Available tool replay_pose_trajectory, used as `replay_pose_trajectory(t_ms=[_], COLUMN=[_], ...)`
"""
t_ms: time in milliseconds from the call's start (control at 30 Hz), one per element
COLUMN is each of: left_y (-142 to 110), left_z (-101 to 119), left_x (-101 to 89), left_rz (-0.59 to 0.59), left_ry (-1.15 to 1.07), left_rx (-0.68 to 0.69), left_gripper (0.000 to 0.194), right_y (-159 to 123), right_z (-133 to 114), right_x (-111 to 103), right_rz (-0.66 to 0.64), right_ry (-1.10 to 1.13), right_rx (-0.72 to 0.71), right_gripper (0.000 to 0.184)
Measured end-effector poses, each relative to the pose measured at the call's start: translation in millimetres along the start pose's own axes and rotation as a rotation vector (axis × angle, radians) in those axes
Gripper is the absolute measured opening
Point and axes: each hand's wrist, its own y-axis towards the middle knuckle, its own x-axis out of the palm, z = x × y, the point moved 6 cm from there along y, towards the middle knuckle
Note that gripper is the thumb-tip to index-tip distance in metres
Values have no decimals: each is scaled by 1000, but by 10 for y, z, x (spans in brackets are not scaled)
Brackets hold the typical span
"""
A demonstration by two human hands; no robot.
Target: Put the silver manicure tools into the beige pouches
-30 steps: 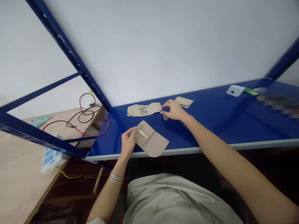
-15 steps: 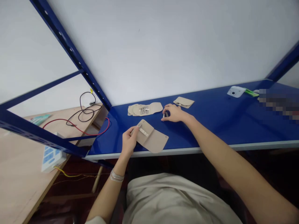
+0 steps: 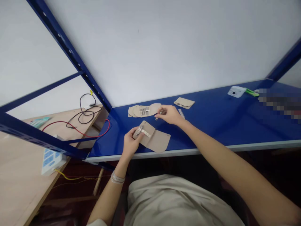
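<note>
My left hand (image 3: 131,141) is closed on the left edge of an unfolded beige case (image 3: 158,141) with a row of pale loops, held near the table's front edge. A silver tool (image 3: 139,130), shaped like a nail clipper, lies against the case by my left fingers. My right hand (image 3: 169,115) pinches a small silver metal tool (image 3: 156,118) above the blue table. Its exact kind is partly hidden by the fingers. Just behind the right hand lie overlapping beige cases (image 3: 136,111), with several metal tools (image 3: 144,111) on top.
A folded beige case (image 3: 184,103) and a thin pale strip (image 3: 181,113) lie on the blue table (image 3: 211,125). A white card-like item (image 3: 236,91) lies at the far right. Blue shelf posts frame both sides. Cables and a white power strip (image 3: 53,158) occupy the wooden table at left.
My right hand has moved left toward the case, carrying the small silver tool. The pale strip behind it has come into view. My left thumb has shifted, showing more of the silver tool there.
</note>
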Motion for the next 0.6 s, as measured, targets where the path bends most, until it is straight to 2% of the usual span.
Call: replay_pose_trajectory(t_ms=[133, 200, 433, 600], left_y=[-10, -13, -14, -18], left_z=[5, 3, 9, 25], left_x=[37, 60, 110, 98], left_rz=[-48, -72, -104, -82], left_ry=[42, 18, -69, -66], left_rx=[13, 16, -32, -22], left_gripper=[39, 40, 55, 54], right_y=[-67, -105, -167, -213], right_z=[-71, -133, -158, -135], right_x=[229, 335, 496, 524], right_rz=[-217, -277, -359, -499], right_ry=[319, 401, 435, 429], right_rx=[103, 118, 166, 193], right_gripper=[35, 38, 38, 33])
